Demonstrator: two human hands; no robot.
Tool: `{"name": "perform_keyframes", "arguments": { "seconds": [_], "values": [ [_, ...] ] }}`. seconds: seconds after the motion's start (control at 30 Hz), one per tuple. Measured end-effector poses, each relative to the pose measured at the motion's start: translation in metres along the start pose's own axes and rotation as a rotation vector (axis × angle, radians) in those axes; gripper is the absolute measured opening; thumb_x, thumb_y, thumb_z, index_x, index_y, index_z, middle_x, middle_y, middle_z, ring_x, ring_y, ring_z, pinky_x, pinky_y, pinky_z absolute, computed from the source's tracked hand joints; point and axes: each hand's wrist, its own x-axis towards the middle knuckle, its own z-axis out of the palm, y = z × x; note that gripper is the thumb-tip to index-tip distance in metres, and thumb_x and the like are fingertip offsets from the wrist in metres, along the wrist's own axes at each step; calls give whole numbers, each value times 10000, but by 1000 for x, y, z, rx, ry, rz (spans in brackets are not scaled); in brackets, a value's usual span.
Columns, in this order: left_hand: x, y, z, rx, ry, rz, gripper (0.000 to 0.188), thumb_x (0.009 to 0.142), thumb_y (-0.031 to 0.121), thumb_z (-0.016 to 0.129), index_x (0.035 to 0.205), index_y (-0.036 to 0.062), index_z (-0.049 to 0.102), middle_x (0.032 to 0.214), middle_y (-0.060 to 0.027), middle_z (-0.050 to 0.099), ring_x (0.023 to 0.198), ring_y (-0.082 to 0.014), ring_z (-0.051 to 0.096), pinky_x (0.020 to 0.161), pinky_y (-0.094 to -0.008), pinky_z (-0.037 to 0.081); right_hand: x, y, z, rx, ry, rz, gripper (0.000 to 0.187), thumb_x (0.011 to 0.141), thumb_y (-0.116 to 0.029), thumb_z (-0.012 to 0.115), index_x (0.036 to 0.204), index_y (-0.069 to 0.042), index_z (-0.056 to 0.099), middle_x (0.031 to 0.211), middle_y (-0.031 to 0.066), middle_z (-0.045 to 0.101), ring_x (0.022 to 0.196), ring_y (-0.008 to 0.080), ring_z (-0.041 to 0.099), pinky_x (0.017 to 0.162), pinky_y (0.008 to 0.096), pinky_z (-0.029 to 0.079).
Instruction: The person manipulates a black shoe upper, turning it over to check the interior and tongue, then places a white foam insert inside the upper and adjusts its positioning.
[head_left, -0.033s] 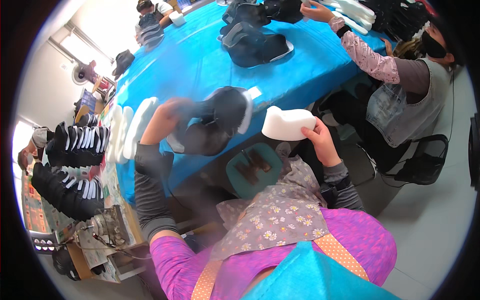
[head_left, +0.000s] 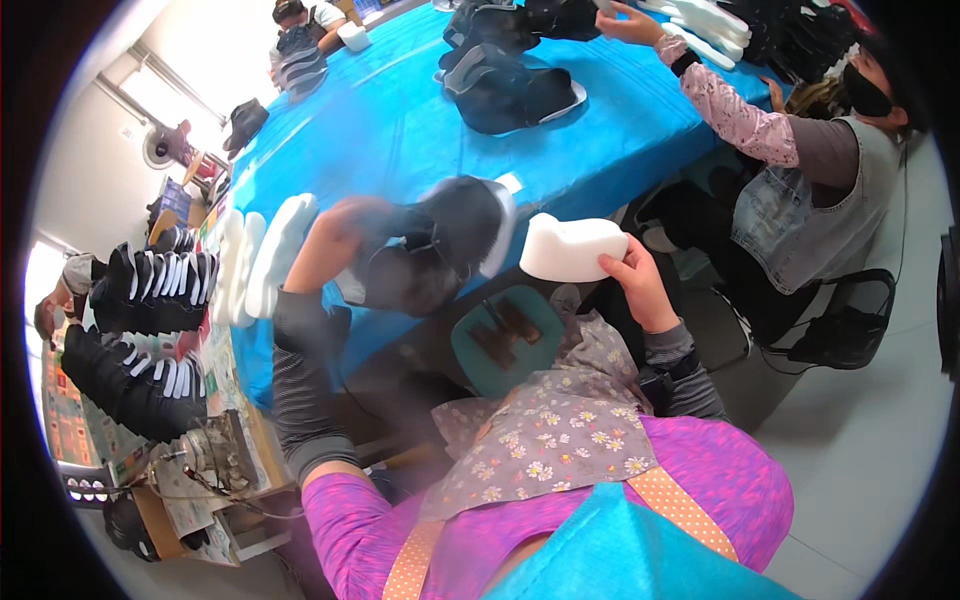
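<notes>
My left hand (head_left: 340, 238), blurred, is closed on a black shoe (head_left: 400, 280) at the near edge of the blue-covered table (head_left: 370, 150). Against it is a second black shoe (head_left: 460, 220) with a white sole facing right; the smear hides where one ends and the other begins. In my right hand (head_left: 640, 285) is a white foam insole (head_left: 570, 248), pinched at its right end between thumb and fingers. It hangs in the air just right of the shoes, not touching them. Several more white insoles (head_left: 275, 255) stand in a row left of my left hand.
Black shoes (head_left: 510, 95) lie farther back on the table, and a grey-black shoe stack (head_left: 300, 65) stands at its far left. A co-worker (head_left: 820, 180) sits at the right. A teal stool (head_left: 510, 345) is below the edge. Rows of shoes (head_left: 150, 290) fill the left side.
The shoes in my left hand have shifted slightly right. My right hand has brought the white insole a little left, so the gap between them is smaller.
</notes>
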Motion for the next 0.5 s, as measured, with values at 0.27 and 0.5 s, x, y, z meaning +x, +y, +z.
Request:
{"name": "perform_keyframes", "arguments": {
  "seconds": [0.27,0.5],
  "values": [
    [-15,3,37,532,402,169,431,781,-44,569,1106,172,751,899,-121,664,824,-347,619,777,-431,510,7,17,15,-1,-137,65,412,943,-186,681,1284,16,568,1201,69,640,1135,148,572,991,303,446],
    [-31,3,50,-322,319,-483,316,919,145,576,1197,65,704,790,-174,645,683,-300,612,688,-382,488,16,70,29,281,-249,337,538,1014,-305,604,1467,-95,405,1427,49,476,1318,189,463,1079,429,398]
  ]
}}
